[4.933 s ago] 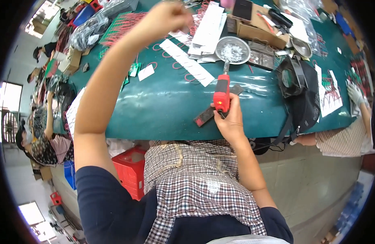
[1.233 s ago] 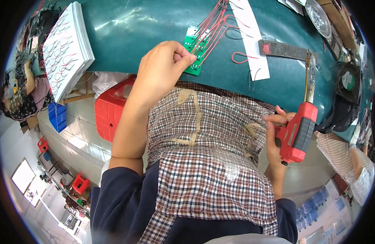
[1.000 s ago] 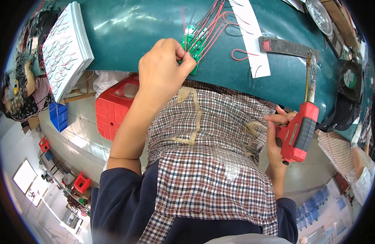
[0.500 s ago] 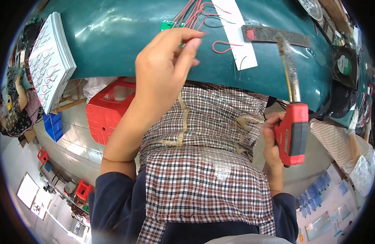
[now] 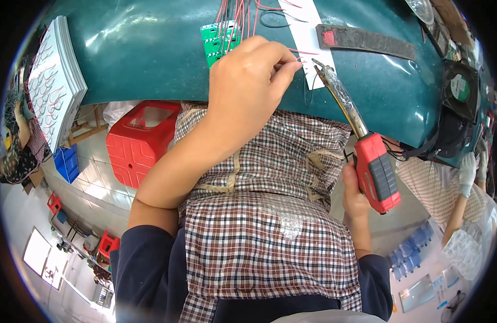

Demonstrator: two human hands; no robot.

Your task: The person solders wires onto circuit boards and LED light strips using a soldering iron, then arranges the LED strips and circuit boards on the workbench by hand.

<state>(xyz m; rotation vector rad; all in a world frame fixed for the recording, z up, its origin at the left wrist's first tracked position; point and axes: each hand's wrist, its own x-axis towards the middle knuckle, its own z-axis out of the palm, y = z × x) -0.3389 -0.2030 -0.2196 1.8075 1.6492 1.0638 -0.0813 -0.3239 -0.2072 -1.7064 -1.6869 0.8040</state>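
Observation:
My right hand [image 5: 356,188] is wrapped round the red-and-black handle of a soldering iron [image 5: 375,169], partly hidden behind it. The iron's tip points up and left, over a white strip [image 5: 314,32] on the bench. My left hand [image 5: 251,81] is closed in a pinch just left of that tip; what the fingertips hold is too small to make out. A thin red wire [image 5: 308,53] emerges beside these fingers and reaches onto the strip. Behind the left hand lie green circuit boards [image 5: 211,40], with red and black wires [image 5: 240,16] running from them; the hand covers part of the boards.
A dark bar with a red patch [image 5: 367,42] lies across the green bench mat [image 5: 135,48]. A black fan [image 5: 459,89] stands at the right. Stacked white sheets with wires [image 5: 57,81] overhang the left edge. A red stool [image 5: 133,148] is below. Gloved hands of another person [image 5: 466,175] show at far right.
My left hand has moved right and its fingers have closed together at the strip. The soldering iron has tilted left, bringing its tip close to them. More of the circuit boards now shows.

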